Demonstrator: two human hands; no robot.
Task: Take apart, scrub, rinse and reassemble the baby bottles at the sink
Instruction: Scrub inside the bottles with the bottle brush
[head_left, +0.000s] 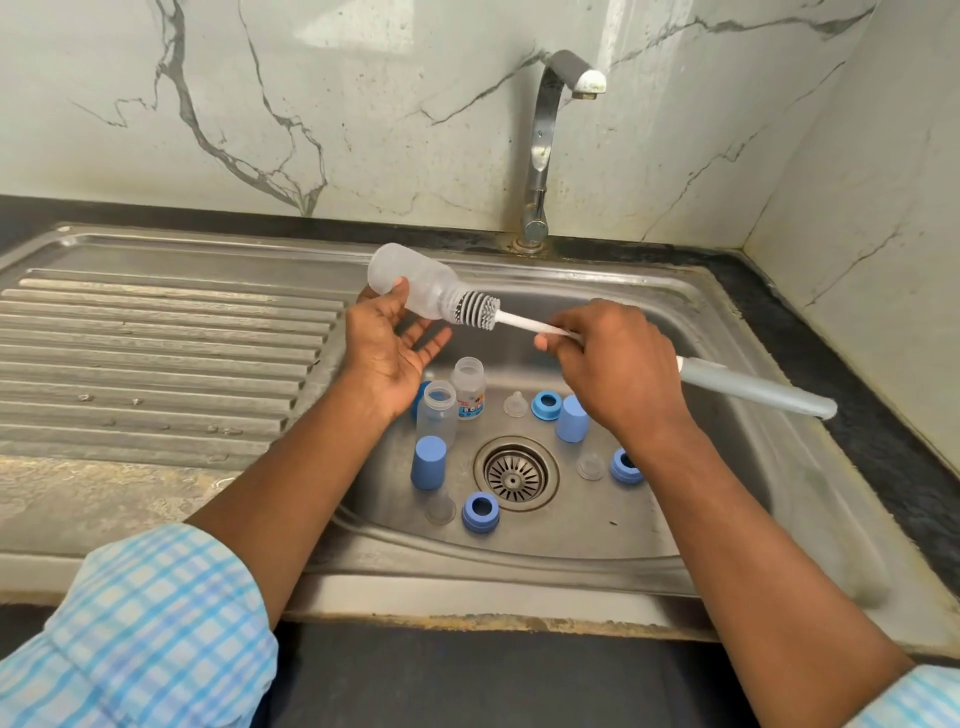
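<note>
tipped sideways over the stainless steel sink, mouth rightward to take the grey ribbed long-handled brush: frosted clear plastic bottle, pinched between left hand thumb and forefinger. right hand curled tight round the white stem, likely for steering.

The frosted, clear plastic baby bottle is left uncoloured. The long bottle brush is coloured grey at its ribbed head, white along the stem and pale grey at the handle. The cylindrical plastic caps and screw rings on the steel-grey sink floor are coloured blue. The white marble wall is veined grey; the sleeve is checked blue and white.
</note>
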